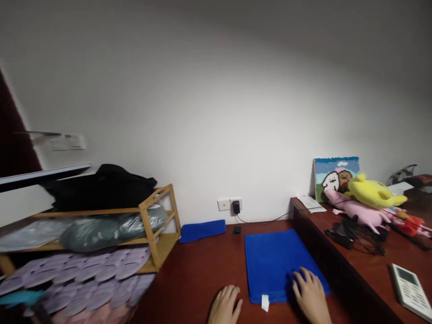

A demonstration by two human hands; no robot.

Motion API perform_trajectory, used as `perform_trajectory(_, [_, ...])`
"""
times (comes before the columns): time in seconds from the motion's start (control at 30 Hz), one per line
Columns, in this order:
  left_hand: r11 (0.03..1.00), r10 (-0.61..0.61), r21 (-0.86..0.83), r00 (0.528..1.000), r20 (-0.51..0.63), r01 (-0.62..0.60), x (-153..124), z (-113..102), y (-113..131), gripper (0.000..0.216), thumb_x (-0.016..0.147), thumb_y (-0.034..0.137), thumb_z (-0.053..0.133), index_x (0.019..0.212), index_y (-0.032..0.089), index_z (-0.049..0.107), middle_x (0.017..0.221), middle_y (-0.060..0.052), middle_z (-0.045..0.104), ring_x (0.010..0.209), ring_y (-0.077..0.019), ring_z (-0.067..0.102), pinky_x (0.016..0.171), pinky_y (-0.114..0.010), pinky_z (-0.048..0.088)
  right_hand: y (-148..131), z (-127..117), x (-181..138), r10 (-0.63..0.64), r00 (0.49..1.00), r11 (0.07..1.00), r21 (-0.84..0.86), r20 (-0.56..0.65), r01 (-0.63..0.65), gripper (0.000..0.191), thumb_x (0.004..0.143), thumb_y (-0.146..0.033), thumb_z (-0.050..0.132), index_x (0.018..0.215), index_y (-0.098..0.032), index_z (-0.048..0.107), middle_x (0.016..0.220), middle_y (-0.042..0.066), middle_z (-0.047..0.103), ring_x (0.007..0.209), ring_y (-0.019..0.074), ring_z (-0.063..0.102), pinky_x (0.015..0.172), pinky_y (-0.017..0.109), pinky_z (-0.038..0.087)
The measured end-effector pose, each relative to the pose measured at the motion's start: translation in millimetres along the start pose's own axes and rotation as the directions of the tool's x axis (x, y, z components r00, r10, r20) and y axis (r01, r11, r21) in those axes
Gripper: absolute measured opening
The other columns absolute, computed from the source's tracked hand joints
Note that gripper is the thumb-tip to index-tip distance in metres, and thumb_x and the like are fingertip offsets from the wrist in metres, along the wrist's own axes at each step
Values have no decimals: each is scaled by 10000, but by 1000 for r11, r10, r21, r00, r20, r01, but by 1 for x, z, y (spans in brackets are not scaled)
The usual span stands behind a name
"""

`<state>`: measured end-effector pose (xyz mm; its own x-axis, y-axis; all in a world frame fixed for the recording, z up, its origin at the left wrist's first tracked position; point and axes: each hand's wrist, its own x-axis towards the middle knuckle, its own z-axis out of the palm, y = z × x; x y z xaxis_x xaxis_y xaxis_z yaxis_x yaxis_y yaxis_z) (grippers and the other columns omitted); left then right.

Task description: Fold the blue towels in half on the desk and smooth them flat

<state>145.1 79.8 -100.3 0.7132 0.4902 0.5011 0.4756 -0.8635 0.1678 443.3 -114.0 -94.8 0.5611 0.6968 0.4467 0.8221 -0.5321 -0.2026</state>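
A folded blue towel (273, 258) with a small white tag lies flat on the reddish-brown tabletop (202, 274). My right hand (310, 294) rests on the towel's near right corner, fingers spread and flat. My left hand (225, 306) lies on the bare table just left of the towel, fingers stretched out, holding nothing. A second, rolled or folded blue towel (202, 230) sits at the back against the wall.
A bamboo rack (157, 225) on the left holds black and grey bags above purple-patterned bedding. A raised wooden ledge (364, 265) on the right carries plush toys (371, 200), cables, a small picture and a remote (410, 283). A wall socket with a plugged charger (236, 206) sits behind.
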Motion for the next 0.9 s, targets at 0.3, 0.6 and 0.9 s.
perform_trajectory(0.3, [848, -476, 262, 879, -3, 460, -84, -91, -199, 506, 913, 476, 419, 1252, 211, 685, 1356, -80, 699, 1317, -291, 594, 1180, -494, 410, -76, 76, 36, 151, 952, 988, -13, 265, -153, 684, 879, -736, 389, 1509, -468, 409, 1647, 28, 349, 1487, 497, 256, 1078, 809, 180])
perform_trajectory(0.6, [861, -428, 230, 890, -155, 454, -99, -80, -210, 458, 967, 464, 420, 1217, 199, 699, 1289, -101, 724, 1222, -276, 662, 1059, -469, 540, -37, 110, 104, 205, 941, 977, 0, 268, -213, 703, 817, -756, 333, 1479, -536, 422, 1648, -7, 348, 1481, 475, 288, 1071, 803, 148])
perform_trajectory(0.9, [843, -477, 225, 872, -107, 489, -100, -89, -192, 424, 988, 431, 444, 1286, 231, 669, 1358, -87, 684, 1277, -287, 615, 1077, -495, 516, -40, 110, 149, -16, 990, 996, -81, 137, 27, 535, 925, -533, 319, 1342, -426, 637, 1357, 48, 659, 1397, 391, 456, 1118, 650, 194])
